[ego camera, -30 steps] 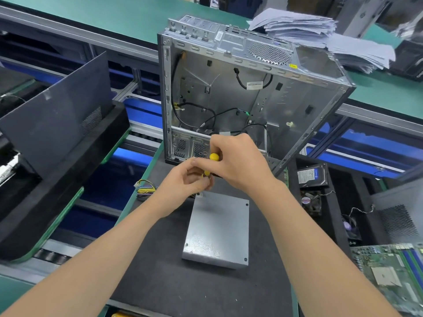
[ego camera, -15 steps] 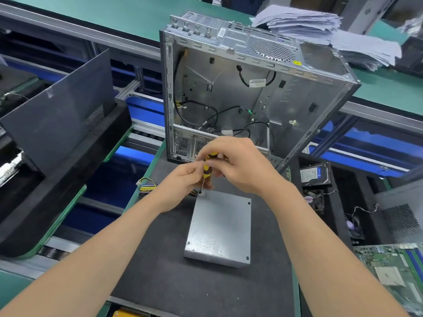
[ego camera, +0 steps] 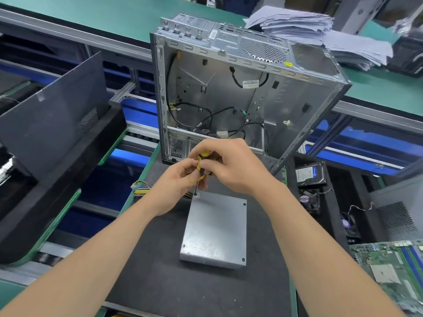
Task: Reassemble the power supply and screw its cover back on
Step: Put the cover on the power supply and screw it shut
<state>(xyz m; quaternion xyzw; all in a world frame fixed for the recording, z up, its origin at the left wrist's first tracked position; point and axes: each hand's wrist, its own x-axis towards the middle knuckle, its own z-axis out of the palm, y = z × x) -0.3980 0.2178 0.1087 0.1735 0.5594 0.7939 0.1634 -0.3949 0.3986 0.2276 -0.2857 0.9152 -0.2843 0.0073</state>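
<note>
The screwdriver (ego camera: 201,164) tip has dropped onto the eleven-o'clock corner of the power supply (ego camera: 215,229), flat on the desk (ego camera: 160,282). The right hand (ego camera: 231,167) grip wraps the yellow handle; the left hand (ego camera: 176,188) grip pinches its lower end.

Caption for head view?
Left hand and right hand hold a screwdriver, tip at far left corner of power supply cover.

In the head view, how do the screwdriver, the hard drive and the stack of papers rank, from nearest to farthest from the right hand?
1. Screwdriver: gripped by the right hand itself, above the power supply.
2. Hard drive: off to the right, near the bottom corner of the computer case.
3. Stack of papers: far back on the right, behind the computer case.
</note>
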